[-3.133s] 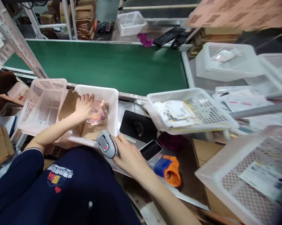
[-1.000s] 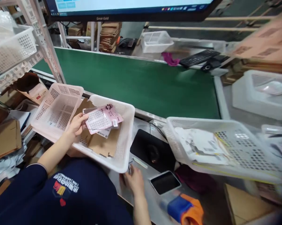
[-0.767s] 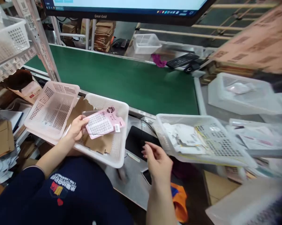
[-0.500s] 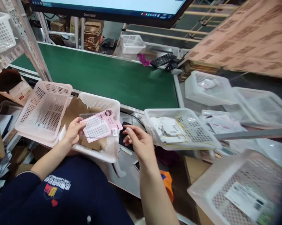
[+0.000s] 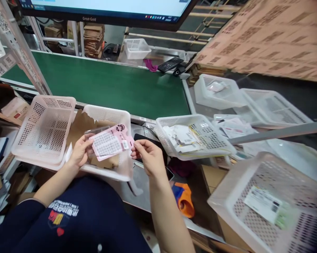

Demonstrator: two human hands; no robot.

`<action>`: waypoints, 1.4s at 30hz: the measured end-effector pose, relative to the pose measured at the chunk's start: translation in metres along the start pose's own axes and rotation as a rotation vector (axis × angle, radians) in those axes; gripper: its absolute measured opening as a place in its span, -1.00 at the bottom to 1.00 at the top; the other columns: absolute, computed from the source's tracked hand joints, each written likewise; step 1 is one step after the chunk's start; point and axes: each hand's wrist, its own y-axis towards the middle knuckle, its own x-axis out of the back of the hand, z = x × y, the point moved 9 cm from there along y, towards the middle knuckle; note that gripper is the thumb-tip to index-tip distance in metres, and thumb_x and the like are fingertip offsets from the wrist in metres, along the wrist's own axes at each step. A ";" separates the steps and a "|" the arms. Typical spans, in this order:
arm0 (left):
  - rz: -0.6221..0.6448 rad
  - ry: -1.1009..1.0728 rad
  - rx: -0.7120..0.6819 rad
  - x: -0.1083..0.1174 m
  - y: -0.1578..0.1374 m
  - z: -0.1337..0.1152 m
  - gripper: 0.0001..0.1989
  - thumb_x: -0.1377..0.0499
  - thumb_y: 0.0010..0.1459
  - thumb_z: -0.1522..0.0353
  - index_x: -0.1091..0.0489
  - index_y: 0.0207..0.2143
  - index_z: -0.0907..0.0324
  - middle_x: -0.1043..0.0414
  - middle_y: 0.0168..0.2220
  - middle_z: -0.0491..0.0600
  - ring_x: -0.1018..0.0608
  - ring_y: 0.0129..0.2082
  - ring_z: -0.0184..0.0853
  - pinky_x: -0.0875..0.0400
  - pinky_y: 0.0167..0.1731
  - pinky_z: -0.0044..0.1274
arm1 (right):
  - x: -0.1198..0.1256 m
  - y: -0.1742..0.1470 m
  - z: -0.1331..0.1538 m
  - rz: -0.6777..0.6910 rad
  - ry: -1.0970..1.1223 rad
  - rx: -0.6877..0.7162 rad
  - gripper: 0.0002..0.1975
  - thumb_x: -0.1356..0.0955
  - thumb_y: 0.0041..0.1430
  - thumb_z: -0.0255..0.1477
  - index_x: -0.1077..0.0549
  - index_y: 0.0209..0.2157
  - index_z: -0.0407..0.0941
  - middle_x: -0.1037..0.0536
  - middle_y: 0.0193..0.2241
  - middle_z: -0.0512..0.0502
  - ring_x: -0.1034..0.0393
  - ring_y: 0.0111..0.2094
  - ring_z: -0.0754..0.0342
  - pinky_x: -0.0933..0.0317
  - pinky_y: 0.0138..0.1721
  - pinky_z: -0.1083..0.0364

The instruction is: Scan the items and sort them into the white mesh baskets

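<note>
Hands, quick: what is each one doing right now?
Left hand: closed on the pink packet, left end.
Right hand: pinching the packet's right edge.

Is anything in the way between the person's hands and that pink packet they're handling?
Nothing visible is. The left hand holds the pink packet at its left edge, and the right hand pinches its right corner. The packet is held above the white basket, which has brown cardboard lying in it.

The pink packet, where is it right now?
Left of centre in the head view: the pink packet is held between both hands, left hand and right hand, above the white basket.
</note>
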 end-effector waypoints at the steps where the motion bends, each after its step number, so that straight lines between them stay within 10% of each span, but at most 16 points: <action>1: 0.005 -0.012 0.008 0.001 0.000 0.001 -0.47 -0.55 -0.14 0.28 -0.48 -0.12 0.20 -0.63 -0.20 -0.01 -0.63 -0.32 -0.34 -0.54 -0.38 -0.58 | -0.001 -0.001 -0.001 -0.010 0.031 -0.027 -0.38 -0.67 -0.23 0.06 -0.54 -0.42 -0.16 -0.55 -0.57 -0.03 -0.43 -0.61 0.14 -0.41 -0.59 0.18; 20: -0.009 -0.237 0.102 0.003 -0.012 0.014 -0.65 -0.31 -0.11 0.45 -0.40 -0.20 0.18 -0.63 -0.30 -0.04 -0.66 -0.36 -0.31 -0.57 -0.42 -0.57 | -0.003 -0.004 0.006 -0.085 0.058 0.046 -0.43 -0.68 -0.21 0.00 -0.54 -0.39 -0.13 -0.51 -0.58 0.03 -0.39 -0.64 0.18 -0.39 -0.61 0.21; 31: -0.123 -0.119 -0.111 0.011 -0.011 0.014 -0.27 -0.41 0.16 0.19 -0.16 0.28 -0.03 -0.57 -0.09 -0.05 -0.65 -0.37 -0.35 -0.55 -0.45 -0.59 | 0.003 -0.005 0.009 -0.137 0.007 0.064 -0.47 -0.67 -0.21 -0.06 -0.51 -0.39 -0.12 -0.49 -0.60 0.04 -0.41 -0.65 0.11 -0.44 -0.62 0.13; 42: -0.033 0.136 -0.207 0.020 -0.001 0.012 -0.17 -0.57 -0.15 0.25 -0.29 0.13 0.12 -0.47 -0.08 0.01 -0.51 -0.40 -0.42 -0.45 -0.48 -0.59 | 0.000 0.000 -0.003 -0.131 0.084 0.070 -0.50 -0.66 -0.19 -0.10 -0.49 -0.39 -0.12 -0.46 -0.60 0.05 -0.42 -0.63 0.10 -0.41 -0.62 0.14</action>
